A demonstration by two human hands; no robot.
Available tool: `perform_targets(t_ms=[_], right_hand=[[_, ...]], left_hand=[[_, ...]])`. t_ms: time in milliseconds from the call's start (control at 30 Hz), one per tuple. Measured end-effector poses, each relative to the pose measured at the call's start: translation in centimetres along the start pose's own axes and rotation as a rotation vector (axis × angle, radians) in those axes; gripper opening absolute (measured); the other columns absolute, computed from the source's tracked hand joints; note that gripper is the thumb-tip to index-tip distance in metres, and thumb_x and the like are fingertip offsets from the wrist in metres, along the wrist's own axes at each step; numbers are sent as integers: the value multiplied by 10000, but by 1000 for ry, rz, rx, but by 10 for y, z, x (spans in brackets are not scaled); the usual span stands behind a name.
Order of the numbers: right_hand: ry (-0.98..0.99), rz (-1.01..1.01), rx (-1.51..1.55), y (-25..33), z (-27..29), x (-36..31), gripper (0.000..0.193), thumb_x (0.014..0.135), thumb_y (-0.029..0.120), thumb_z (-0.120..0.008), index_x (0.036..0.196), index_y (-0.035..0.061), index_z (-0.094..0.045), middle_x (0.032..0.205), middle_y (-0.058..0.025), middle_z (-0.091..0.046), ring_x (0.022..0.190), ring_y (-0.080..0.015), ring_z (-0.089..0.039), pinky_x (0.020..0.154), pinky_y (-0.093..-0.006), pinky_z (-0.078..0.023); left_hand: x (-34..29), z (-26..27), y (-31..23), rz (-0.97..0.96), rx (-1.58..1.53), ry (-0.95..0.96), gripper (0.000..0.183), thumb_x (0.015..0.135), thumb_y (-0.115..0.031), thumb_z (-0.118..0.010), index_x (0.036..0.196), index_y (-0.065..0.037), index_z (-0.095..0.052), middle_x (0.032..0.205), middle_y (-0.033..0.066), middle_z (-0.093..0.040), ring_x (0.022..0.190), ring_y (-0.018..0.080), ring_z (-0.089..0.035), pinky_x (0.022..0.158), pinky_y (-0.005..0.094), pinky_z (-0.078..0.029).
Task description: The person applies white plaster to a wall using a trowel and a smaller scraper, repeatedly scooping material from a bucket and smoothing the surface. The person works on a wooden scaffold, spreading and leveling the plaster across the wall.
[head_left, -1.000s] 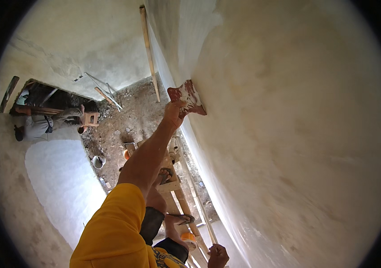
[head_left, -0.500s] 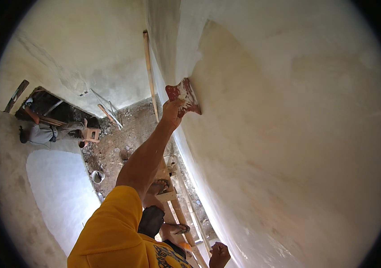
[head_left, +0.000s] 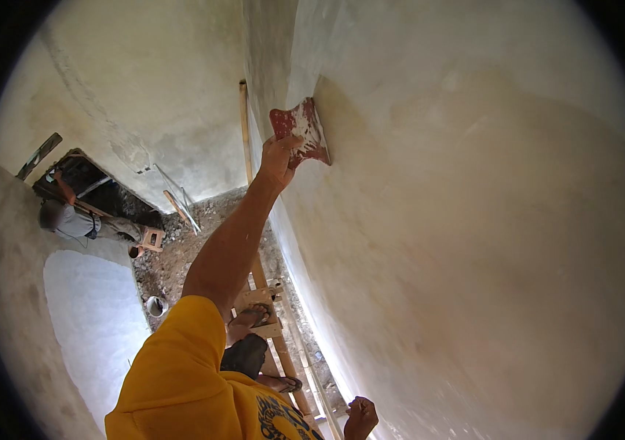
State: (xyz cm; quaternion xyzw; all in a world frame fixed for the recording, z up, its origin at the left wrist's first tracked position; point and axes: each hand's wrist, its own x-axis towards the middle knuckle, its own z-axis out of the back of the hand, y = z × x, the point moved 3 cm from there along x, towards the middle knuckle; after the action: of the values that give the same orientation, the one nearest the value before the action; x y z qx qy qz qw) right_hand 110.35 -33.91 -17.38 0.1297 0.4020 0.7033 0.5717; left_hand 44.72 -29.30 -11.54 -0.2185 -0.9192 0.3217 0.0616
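My left hand (head_left: 279, 163) is stretched up and away, its fingers and thumb closed round a dark red putty spreader (head_left: 305, 130) smeared with white paste. The straight right edge of the spreader lies against the tall wall (head_left: 474, 242). Pale coating shows on the wall above the tool, and a tan patch (head_left: 342, 110) begins just beside its edge. Low in the picture, my right hand (head_left: 361, 418) is curled near the wall's foot. Whether anything is inside those fingers is hidden.
I stand on a narrow wooden scaffold (head_left: 283, 356) over a rubble floor (head_left: 213, 220). Left of me are a white bucket (head_left: 156, 306), a person (head_left: 78, 222) by a dark opening, and a wooden stool (head_left: 152, 239). A bamboo pole (head_left: 245, 125) stands in the corner.
My left hand and the spreader have shifted a little upward in the picture. The tan patch's upper tip appears lower and smaller. My right hand stays curled; the view has tilted slightly.
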Motion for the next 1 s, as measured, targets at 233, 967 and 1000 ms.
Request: perform_targets(t_ms=[233, 967, 1000], right_hand=[[-50, 6, 82, -49, 35, -56, 196, 941, 13, -606, 1096, -15, -722, 943, -112, -717, 779, -188, -662, 672, -313, -564], [-45, -158, -86, 14, 31, -44, 160, 948, 25, -584, 1038, -29, -703, 870, -101, -695, 707, -171, -646, 654, -314, -550], [-35, -194, -89, 23, 23, -46, 166, 950, 42, -587, 1043, -29, -704, 871, -101, -696, 711, -172, -649, 654, -319, -551]], left_hand=[[-112, -75, -51, -97, 37, 99, 223, 865, 29, -677, 1079, -28, -658, 974, 70, -713, 838, 210, -725, 756, 361, -646], [-80, 192, 148, 136, 166, -479, 234, 837, 16, -657, 1068, -26, -655, 957, 71, -678, 808, 219, -693, 696, 367, -583], [-64, 206, 157, 144, 149, -476, 234, 835, 14, -659, 1066, -25, -655, 950, 71, -678, 808, 219, -692, 700, 366, -580]])
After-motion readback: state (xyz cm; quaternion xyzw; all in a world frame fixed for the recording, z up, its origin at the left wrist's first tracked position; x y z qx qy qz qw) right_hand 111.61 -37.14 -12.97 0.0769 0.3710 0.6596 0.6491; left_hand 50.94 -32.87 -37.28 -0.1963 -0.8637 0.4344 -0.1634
